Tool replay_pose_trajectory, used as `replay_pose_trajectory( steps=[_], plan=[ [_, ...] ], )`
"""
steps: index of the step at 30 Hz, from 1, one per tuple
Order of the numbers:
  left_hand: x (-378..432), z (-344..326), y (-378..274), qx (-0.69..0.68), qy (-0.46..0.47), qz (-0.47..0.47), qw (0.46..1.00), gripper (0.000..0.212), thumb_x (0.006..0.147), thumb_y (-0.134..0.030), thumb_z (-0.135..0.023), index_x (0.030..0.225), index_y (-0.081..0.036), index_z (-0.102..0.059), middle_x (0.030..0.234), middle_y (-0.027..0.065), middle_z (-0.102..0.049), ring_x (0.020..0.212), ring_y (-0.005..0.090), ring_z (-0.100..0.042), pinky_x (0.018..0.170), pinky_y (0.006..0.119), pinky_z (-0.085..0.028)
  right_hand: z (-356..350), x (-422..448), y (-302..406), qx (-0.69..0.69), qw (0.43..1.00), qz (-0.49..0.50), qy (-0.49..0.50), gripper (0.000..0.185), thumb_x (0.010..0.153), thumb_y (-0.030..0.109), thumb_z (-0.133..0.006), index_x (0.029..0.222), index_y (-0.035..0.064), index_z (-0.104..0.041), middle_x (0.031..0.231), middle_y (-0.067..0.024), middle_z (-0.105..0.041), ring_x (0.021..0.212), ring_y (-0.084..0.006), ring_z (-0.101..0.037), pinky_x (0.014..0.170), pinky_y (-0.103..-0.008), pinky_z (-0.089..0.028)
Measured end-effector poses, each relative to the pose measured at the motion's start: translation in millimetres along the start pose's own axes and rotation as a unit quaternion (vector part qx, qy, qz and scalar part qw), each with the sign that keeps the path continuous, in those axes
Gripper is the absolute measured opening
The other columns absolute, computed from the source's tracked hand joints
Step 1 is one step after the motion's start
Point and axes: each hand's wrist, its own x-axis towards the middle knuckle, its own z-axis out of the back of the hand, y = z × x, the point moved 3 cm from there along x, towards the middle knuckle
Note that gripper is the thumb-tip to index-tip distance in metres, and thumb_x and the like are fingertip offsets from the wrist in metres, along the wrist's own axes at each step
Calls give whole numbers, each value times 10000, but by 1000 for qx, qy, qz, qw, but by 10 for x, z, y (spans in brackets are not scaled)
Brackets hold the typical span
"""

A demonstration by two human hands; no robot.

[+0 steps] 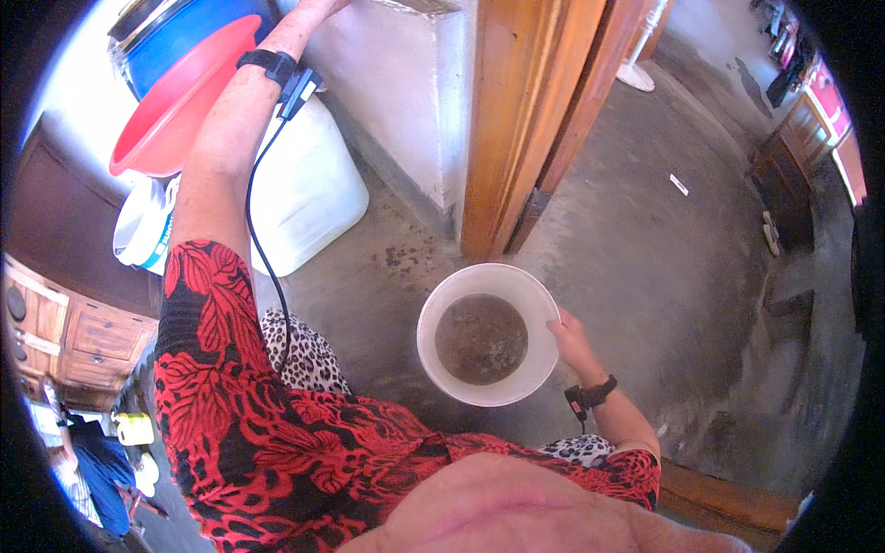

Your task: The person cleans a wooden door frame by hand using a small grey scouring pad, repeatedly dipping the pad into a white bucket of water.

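My right hand (575,345) grips the rim of a round white plastic bucket (541,332) at its right side. Murky brown water (482,340), with some paler foam on it, lies in the bucket. My left hand (323,5) reaches up to the top edge of the view, which cuts off its fingers. It is near the top of a low white wall (394,90); whether it touches the wall cannot be seen. Below my left forearm are a red plastic basin (187,104) and a whitish plastic jerrycan (311,193).
A blue drum (187,41) stands behind the basin, with a small white bucket (142,228) below. A wooden door frame (515,124) rises ahead. Wooden cabinets (104,332) line the left. A seated person (97,470) and a yellow container (133,428) are at lower left.
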Motion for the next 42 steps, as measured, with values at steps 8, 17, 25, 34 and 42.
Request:
replay_pose_trajectory(
  steps=[8, 17, 25, 34, 42],
  plan=[
    [-332, 155, -905, -6, 50, -89, 995, 202, 792, -167, -602, 849, -23, -731, 828, 228, -685, 768, 401, -654, 721, 439, -526, 13, -64, -35, -62, 998, 8, -22, 445, 863, 184, -504, 1267, 19, -593, 1102, -239, -680, 1018, -324, -671, 897, -402, -500],
    [-306, 135, -565, -81, 88, -86, 989, 168, 795, -135, -662, 920, -25, -680, 805, 178, -673, 748, 269, -636, 713, 401, -503, 110, -14, -197, -58, 998, 6, -35, 434, 867, 187, -501, 1259, 35, -609, 1109, -217, -690, 1038, -315, -669, 920, -397, -497],
    [123, 36, -95, -9, 46, -51, 998, 178, 827, -191, -646, 875, -59, -754, 793, 190, -707, 726, 310, -679, 689, 409, -527, -34, 133, -186, -26, 999, 21, -2, 435, 870, 160, -496, 1263, 3, -596, 1129, -199, -688, 1048, -282, -653, 927, -373, -486],
    [-586, 414, -1261, -164, 166, -153, 960, 203, 870, -195, -633, 919, -22, -730, 767, 135, -701, 693, 204, -638, 670, 353, -513, 54, 17, -34, -61, 998, 9, -14, 425, 870, 168, -502, 1250, 10, -607, 1165, -209, -673, 1079, -300, -641, 944, -384, -477],
    [-241, 140, -479, -96, 64, -46, 992, 234, 882, -240, -648, 890, -18, -719, 735, 154, -687, 671, 224, -632, 679, 385, -513, 8, 61, -42, -67, 997, 26, -13, 418, 874, 183, -504, 1246, 25, -612, 1166, -207, -671, 1084, -300, -640, 958, -391, -470]
  ],
)
